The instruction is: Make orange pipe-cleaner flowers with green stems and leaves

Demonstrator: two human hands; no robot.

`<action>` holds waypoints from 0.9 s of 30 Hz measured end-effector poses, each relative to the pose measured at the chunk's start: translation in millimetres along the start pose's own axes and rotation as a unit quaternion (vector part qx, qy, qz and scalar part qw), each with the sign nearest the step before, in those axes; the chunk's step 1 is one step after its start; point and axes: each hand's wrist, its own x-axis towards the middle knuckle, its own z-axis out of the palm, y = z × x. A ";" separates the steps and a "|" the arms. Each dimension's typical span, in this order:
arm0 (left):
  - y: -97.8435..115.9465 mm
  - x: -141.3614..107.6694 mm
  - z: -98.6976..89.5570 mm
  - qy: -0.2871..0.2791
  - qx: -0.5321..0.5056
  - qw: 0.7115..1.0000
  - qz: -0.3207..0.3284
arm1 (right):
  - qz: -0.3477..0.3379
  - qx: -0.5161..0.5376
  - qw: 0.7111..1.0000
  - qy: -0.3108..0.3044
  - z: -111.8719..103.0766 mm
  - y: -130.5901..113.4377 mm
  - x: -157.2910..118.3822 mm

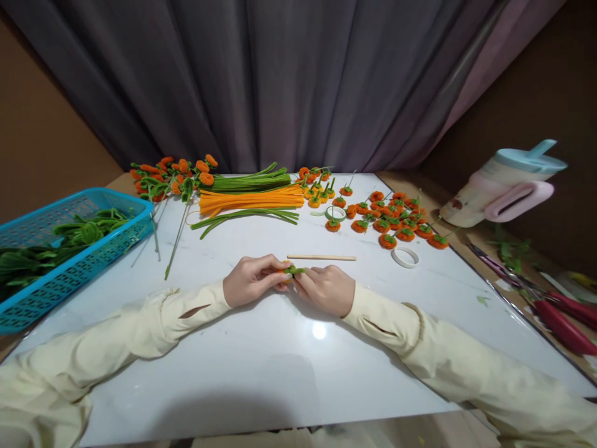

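My left hand (254, 280) pinches a small orange pipe-cleaner persimmon (285, 272) with a green top, low over the middle of the white table. Closed on the green pipe-cleaner end (298, 270) of the same piece is my right hand (326, 289). Fingers cover most of the piece. Just beyond my hands lies a thin wooden stick (321, 257). Further back rest a bundle of orange pipe cleaners (252, 200) and green pipe cleaners (247, 218) in front of it.
A blue basket (74, 267) with green pieces stands left. Orange flower-like stems (175, 174) lie back left. Finished persimmons (394, 218) cluster back right, near a white tape roll (405, 257). A tumbler (501, 180) and red-handled pliers (559, 317) are at right. A curtain (298, 81) hangs behind.
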 end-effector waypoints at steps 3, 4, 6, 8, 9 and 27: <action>-2.8 -1.1 -0.3 0.006 0.037 0.999 0.035 | 0.021 0.030 0.999 -0.020 -1.3 -0.6 -0.9; -3.4 -1.5 -0.3 0.008 0.047 0.998 0.046 | 0.027 0.037 0.999 -0.027 -1.6 -0.7 -1.2; -3.8 -2.0 -0.2 0.013 0.061 0.996 0.062 | 0.034 0.047 0.997 -0.041 -1.9 -0.7 -1.4; -3.2 -2.0 -0.4 0.015 0.066 0.996 0.065 | 0.042 0.059 0.996 -0.053 -2.2 -0.4 -1.3; -2.5 -1.7 -0.6 0.015 0.062 0.996 0.057 | 0.048 0.066 0.995 -0.056 -2.6 -0.1 -1.1; 4.0 1.3 -2.6 -0.022 -0.055 0.998 -0.007 | 0.022 0.106 0.993 -0.034 -7.3 5.7 -1.8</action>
